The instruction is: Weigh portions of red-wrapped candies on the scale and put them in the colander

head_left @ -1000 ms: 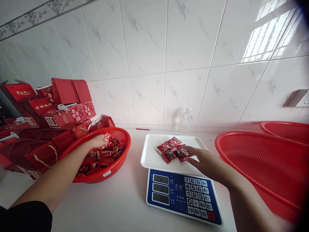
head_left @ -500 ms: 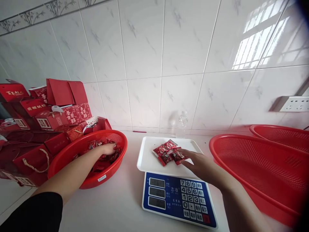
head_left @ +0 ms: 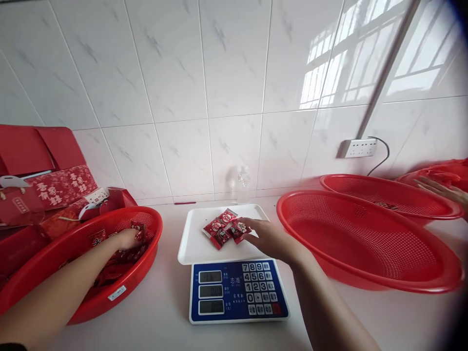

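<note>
Inside the left red plastic basket [head_left: 146, 263], my left hand [head_left: 127, 239] reaches among small red sealed packets [head_left: 109, 273]. Its fingers are curled on one packet, partly hidden. My right hand [head_left: 270, 236] is over the white tray [head_left: 190, 239] of a scale, thumb and fingers apart. Its fingertips touch the rightmost of several red packets [head_left: 221, 229] lying in a cluster there. The scale's blue panel [head_left: 237, 292] has keys and three small displays, facing me.
Red gift boxes [head_left: 58, 190] are stacked behind the left basket. A clear plastic bottle [head_left: 243, 183] stands behind the tray. Two more red baskets [head_left: 329, 243] are at right, with another person's hand [head_left: 442, 192] beyond near red plastic [head_left: 438, 173]. A power strip [head_left: 360, 147] is on the wall.
The view has swung right, bringing the other person's hand and more of the right baskets into sight. My left hand stays in the basket and my right hand stays at the packets.
</note>
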### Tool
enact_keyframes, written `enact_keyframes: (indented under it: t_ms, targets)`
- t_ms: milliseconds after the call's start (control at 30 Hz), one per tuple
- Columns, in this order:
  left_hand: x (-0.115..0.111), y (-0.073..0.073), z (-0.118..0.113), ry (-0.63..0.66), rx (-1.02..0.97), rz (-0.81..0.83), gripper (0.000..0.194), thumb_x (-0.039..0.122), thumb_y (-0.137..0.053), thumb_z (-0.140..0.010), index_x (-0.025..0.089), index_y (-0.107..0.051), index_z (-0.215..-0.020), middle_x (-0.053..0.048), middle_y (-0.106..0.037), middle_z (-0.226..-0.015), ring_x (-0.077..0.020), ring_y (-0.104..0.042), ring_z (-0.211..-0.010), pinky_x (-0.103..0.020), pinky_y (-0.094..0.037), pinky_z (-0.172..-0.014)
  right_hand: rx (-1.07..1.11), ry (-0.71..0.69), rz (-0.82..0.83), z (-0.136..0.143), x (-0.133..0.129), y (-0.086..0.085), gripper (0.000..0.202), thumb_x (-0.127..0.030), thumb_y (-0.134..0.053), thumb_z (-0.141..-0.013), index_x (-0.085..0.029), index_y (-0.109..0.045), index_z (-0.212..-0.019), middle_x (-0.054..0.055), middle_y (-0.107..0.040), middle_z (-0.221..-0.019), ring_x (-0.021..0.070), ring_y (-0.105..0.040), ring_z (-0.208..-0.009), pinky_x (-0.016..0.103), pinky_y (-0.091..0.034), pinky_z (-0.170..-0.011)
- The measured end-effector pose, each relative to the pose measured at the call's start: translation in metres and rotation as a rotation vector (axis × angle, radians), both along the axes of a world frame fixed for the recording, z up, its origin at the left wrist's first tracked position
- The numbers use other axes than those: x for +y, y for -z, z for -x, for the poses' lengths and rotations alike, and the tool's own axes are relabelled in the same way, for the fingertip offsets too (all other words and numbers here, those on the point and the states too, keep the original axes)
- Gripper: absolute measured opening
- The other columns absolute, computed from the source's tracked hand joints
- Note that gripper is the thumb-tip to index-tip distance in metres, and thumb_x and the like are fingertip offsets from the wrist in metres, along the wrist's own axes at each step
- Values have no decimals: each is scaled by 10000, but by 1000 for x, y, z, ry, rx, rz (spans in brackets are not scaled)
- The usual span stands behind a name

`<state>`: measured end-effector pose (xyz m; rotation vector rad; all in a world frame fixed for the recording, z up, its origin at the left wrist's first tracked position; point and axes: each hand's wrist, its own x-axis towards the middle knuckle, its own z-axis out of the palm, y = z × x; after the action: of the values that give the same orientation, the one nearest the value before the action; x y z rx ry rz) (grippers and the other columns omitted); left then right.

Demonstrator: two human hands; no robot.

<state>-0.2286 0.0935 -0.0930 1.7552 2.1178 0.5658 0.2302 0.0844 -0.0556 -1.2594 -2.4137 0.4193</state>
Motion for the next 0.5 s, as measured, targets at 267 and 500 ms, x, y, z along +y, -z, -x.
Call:
enact_keyframes:
  t_ms: [267,500]
  targets:
    - [-23,-27,-11,-90,51,1,221,230,-727,-379,221,-507,-394,-32,-536,-409,-264,-576,-451,-380,-447,-513,45,16,-1,-6,-1,-5,432,-351,-448,-900,-223,-524,-1306,96,-663,-1168,257,-602,-1054,406,-456,-883]
    - [-15,-106,-67,-169,33,-352,221,438,-652,-592,240,-558,-609,-67,-600,-562,-298,-612,-604,-377,-433,-550,45,33,-11,-10,-3,-9,445,-374,-432,-909,-218,-517,-1317,104,-644,-1207,268,-590,-1082,416,-466,-884]
